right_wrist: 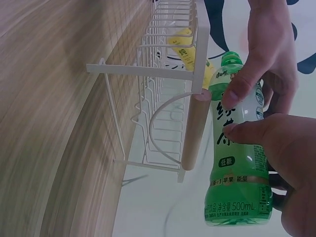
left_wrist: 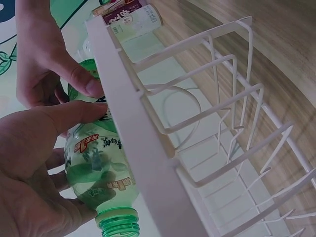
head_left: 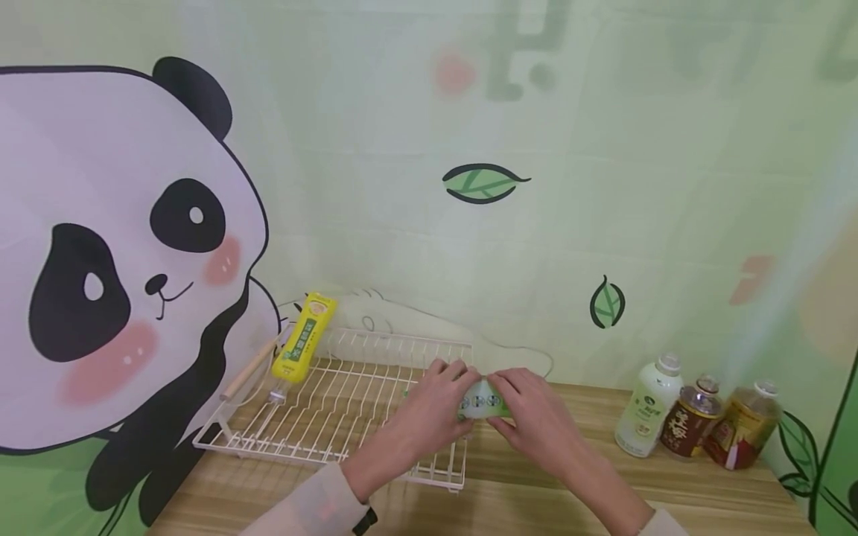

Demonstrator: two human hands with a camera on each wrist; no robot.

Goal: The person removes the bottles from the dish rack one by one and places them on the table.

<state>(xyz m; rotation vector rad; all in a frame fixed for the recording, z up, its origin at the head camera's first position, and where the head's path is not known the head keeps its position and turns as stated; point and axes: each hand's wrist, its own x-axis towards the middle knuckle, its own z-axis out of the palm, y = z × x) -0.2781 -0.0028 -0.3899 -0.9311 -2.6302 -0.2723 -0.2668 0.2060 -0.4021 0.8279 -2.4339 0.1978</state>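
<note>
A green plastic drink bottle [head_left: 484, 400] is held between both hands just beyond the rack's right end. In the head view my left hand [head_left: 436, 402] grips its left part and my right hand [head_left: 536, 417] its right part. Thumbs press on the label side, with fingers behind, as the right wrist view shows on the bottle [right_wrist: 237, 192] marked 500mL. Its green threaded neck [left_wrist: 118, 223] lies on the left hand's side. Close by stands a white wire rack [right_wrist: 143, 72]. A yellow-labelled bottle [head_left: 304, 339] leans in the rack's left end, clear neck downward.
On the wooden table [head_left: 536, 499], a white bottle [head_left: 643, 413], a dark-labelled bottle [head_left: 690, 420] and a brownish bottle [head_left: 740, 432] stand at the right. The rack has a wooden handle [head_left: 248, 370]. Behind hangs a cloth [head_left: 375, 186] printed with a panda.
</note>
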